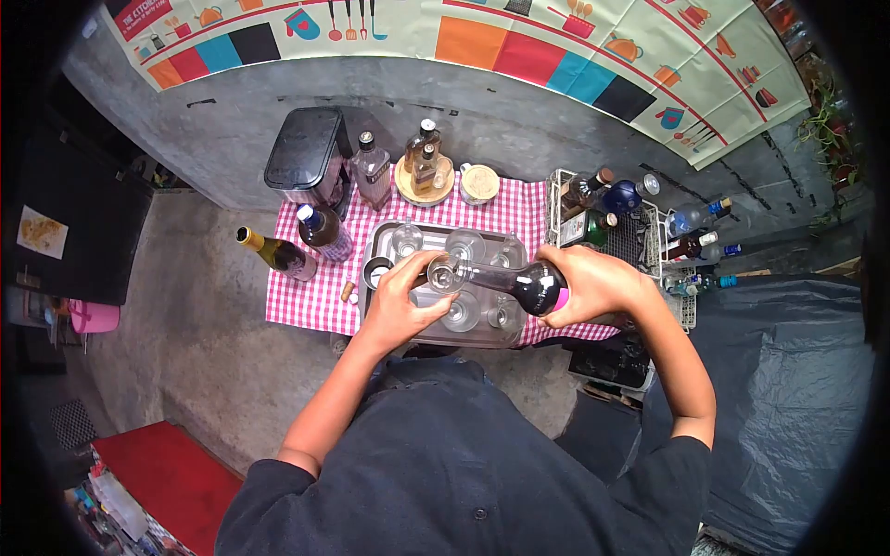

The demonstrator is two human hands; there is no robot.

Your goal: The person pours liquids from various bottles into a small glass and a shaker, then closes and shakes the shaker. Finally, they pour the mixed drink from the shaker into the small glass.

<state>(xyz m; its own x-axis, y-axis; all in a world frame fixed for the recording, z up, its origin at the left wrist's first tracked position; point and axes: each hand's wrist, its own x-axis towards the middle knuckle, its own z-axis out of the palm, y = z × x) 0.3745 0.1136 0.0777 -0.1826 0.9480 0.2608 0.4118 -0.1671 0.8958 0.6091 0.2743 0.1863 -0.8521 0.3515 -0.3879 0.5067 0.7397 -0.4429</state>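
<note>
My left hand (400, 301) is closed around a small clear glass (447, 274), held above the tray. My right hand (589, 285) grips a bottle (538, 287) with dark contents and a bit of pink label. The bottle lies nearly on its side, its clear neck pointing left toward the glass. Whether liquid is flowing I cannot make out. Under both hands is a metal tray (422, 229) with several glasses, among them a stemmed-looking glass (407, 239) and a round glass (461, 313). A dark-rimmed cup (375, 271) sits at the tray's left side, partly behind my left hand.
On the checked cloth (306, 306) stand a green wine bottle (275, 254), a white-capped bottle (324, 232), a tall bottle (372, 171) and a black bin (306, 153). A cork (348, 291) lies left of the tray. Rack bottles (623, 196) line the right.
</note>
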